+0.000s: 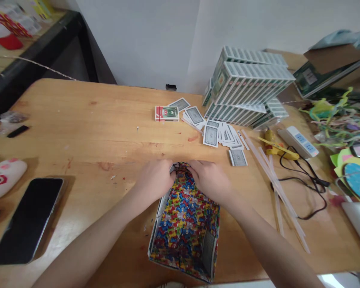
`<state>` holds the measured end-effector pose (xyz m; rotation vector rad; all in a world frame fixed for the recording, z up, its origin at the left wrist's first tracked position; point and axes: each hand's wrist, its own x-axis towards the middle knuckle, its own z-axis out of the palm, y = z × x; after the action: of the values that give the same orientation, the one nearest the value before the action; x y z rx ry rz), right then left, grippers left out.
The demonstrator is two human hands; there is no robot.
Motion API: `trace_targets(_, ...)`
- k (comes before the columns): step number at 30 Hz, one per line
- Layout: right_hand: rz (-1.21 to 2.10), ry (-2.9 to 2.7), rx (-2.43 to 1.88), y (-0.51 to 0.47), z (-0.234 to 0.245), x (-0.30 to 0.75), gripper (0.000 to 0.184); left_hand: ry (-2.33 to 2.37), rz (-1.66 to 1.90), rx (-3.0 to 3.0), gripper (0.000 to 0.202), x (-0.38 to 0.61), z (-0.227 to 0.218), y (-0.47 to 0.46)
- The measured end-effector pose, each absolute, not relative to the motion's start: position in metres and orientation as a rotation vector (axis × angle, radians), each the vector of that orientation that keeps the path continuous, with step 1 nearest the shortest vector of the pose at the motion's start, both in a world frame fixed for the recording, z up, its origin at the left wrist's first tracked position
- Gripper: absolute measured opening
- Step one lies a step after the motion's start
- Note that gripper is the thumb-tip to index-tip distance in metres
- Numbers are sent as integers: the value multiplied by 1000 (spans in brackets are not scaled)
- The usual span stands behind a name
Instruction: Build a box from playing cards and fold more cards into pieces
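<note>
An open box point(183, 224) with a colourful patterned lining lies at the near middle of the table. My left hand point(157, 179) is closed on the far left of its rim, thumb inside the wall. Opposite it, my right hand point(211, 181) grips the far right of the same rim, its thumb also inside. A grey-backed playing card point(208, 249) stands against the inner right wall near the front. The outer faces of the far wall are hidden by my hands. Beyond the box lie loose playing cards point(211, 135) and a card pack point(167, 113) with a band around it.
Stacked shrink-wrapped card packs point(252, 86) stand at the back right. Right of the box are clear glue sticks point(276, 188), a yellow glue gun point(274, 146), a black cable point(312, 180) and a white power strip point(298, 142). A phone point(28, 220) lies left on the wooden table point(108, 132).
</note>
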<state>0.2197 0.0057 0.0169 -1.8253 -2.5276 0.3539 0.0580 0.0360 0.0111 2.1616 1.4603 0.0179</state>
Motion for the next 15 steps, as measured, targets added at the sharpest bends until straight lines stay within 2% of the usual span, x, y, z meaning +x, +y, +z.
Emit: trace_targets(15, 442, -2471, -1808, 19, 16, 212, 19, 1475, -96, 2441, 24, 61, 14, 40)
